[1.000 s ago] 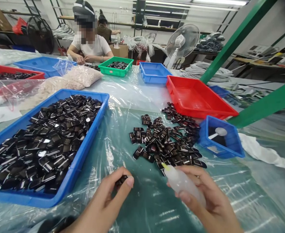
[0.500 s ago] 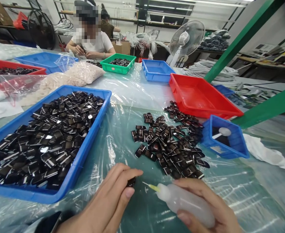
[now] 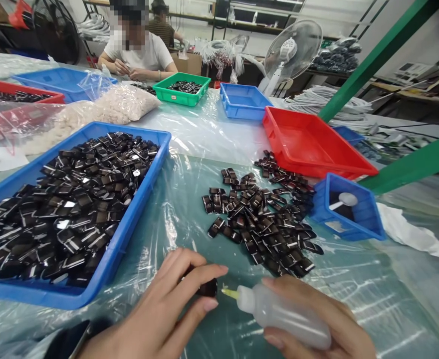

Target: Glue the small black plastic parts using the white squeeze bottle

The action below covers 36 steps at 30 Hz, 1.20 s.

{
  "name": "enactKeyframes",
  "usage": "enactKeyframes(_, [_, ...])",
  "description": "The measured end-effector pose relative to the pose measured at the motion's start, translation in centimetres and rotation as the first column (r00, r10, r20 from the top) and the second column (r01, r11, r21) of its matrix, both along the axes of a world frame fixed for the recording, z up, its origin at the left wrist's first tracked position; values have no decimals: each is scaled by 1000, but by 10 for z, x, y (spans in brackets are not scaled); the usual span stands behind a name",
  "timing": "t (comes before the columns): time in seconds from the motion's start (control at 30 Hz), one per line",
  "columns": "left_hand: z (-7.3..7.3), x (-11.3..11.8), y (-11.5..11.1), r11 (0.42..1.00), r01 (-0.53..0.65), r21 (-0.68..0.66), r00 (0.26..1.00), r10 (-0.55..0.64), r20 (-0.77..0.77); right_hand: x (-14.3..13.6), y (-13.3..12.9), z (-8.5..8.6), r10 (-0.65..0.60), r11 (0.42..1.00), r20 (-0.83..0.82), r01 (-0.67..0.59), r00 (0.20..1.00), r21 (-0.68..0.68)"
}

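Note:
My left hand point(image 3: 170, 304) pinches a small dark piece point(image 3: 207, 287) between thumb and fingers, low in the middle of the view. My right hand point(image 3: 313, 319) is wrapped round a translucent squeeze bottle point(image 3: 283, 309) lying nearly level, its yellow nozzle pointing left. The nozzle's end is very close to the dark piece; whether they touch I cannot tell. Beyond my hands, a loose pile of dark pieces point(image 3: 260, 214) lies on the plastic-covered table point(image 3: 182, 199).
A blue tray point(image 3: 129, 219) full of dark pieces stands at left. A red tray point(image 3: 317, 144) and a small blue bin point(image 3: 361, 214) holding a spoon are at right. Farther back are a green tray point(image 3: 180, 97) and a seated person point(image 3: 144, 55). Green bars slant at right.
The bottle's nozzle has come closer to the dark piece, and more of that piece shows between my left fingers. The surroundings sit slightly higher in the view.

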<state>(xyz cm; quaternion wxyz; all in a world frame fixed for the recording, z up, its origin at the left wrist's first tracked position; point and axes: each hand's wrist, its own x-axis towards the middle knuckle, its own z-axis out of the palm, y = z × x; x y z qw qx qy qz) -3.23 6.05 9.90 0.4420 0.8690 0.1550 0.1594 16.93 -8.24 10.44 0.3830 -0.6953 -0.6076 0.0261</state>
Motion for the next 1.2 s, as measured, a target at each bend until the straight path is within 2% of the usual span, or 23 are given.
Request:
enactKeyframes(0.17, [5, 2, 2, 999, 47, 9, 999, -47, -24, 0, 7, 9, 69, 997, -61, -67, 996, 32])
enactKeyframes(0.5, [5, 1, -1, 995, 84, -48, 996, -84, -4, 5, 6, 5, 94, 995, -289, -98, 953, 3])
enactKeyframes(0.6, [6, 1, -2, 993, 99, -65, 994, -102, -38, 5, 6, 6, 99, 994, -296, -106, 950, -7])
enactKeyframes(0.9, [6, 0, -1, 994, 104, -27, 994, -103, 27, 6, 6, 9, 131, 990, -306, -142, 943, -14])
enactKeyframes(1.0, [6, 0, -2, 996, 80, -34, 997, -80, -5, 6, 7, 12, 135, 985, -295, -160, 946, -63])
enactKeyframes(1.2, [4, 1, -4, 998, 43, -46, 999, -42, 30, 1, 9, 12, 79, 996, -305, -87, 949, -15])
